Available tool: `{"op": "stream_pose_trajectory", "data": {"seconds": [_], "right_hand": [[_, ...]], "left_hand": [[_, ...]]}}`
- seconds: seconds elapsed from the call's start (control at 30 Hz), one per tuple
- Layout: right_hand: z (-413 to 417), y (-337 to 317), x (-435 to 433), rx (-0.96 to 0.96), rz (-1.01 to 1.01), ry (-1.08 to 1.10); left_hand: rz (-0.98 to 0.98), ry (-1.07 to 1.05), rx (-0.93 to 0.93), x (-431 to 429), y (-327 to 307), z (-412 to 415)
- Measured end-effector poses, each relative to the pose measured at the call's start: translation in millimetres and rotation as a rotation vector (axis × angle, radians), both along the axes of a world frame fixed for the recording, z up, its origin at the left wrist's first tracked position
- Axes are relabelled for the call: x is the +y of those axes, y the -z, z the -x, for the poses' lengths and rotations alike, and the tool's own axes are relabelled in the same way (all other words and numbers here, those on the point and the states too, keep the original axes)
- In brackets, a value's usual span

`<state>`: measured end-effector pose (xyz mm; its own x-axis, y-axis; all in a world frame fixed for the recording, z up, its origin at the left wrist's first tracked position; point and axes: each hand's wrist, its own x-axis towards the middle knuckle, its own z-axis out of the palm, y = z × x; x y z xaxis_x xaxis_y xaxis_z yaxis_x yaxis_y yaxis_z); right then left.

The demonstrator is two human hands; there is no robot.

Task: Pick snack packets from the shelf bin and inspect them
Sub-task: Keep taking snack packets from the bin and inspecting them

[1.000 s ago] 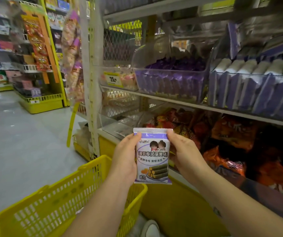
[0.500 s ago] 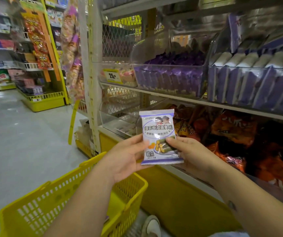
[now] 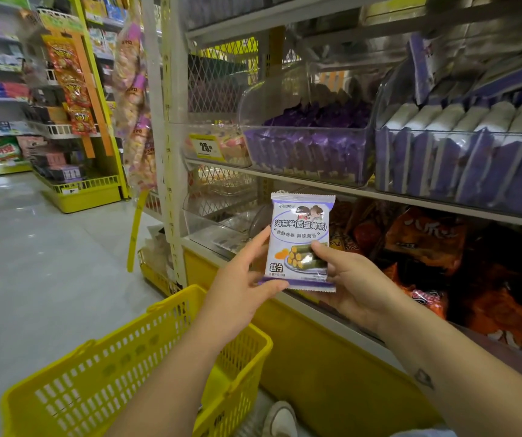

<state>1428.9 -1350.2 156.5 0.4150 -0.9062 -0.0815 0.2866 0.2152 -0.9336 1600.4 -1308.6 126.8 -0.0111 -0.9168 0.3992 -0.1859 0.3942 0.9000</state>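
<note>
Yellow basket low at left over grey floor; white shoe just beside its right corner; yellow price tag higher up.

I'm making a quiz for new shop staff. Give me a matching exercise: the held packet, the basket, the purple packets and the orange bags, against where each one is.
1. snack packet
2. yellow basket
3. purple packets
4. orange bags

A. low down, right of the right hand
B. pinched between left hand and right hand
C. in the clear bin, above the held packet
D. beneath the left forearm

Pairs: 1-B, 2-D, 3-C, 4-A.
</note>
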Motion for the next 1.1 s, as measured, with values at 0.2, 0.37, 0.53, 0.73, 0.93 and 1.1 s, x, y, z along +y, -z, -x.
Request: {"op": "stream_pose_trajectory", "data": {"seconds": [0.2, 0.37, 0.53, 0.73, 0.93, 1.1], "right_hand": [[-10.9, -3.5, 7.6, 0.126, 0.21, 0.196], [-19.1, 1.7, 17.2, 0.206, 0.461, 0.049], [-23.8, 8.3, 20.7, 0.347, 0.58, -0.018], [-17.5, -2.8, 7.6, 0.31, 0.532, 0.167], [-3.0, -20.8, 0.3, 0.325, 0.622, -0.027], [-3.2, -32.1, 14.0, 0.42, 0.784, -0.15]], "left_hand": [[0.184, -0.244, -0.35, 0.2, 5.8, 8.0], [-0.082, 0.038, 0.041, 1.2, 2.6, 14.0], [-0.125, 0.074, 0.389, -0.1, 0.7, 10.3], [-0.2, 0.239, 0.597, 2.5, -5.2, 2.7], [-0.251, 0.24, 0.585, 0.5, -4.3, -2.9], [-0.281, 0.222, 0.58, -2.6, 1.6, -4.1]]}}
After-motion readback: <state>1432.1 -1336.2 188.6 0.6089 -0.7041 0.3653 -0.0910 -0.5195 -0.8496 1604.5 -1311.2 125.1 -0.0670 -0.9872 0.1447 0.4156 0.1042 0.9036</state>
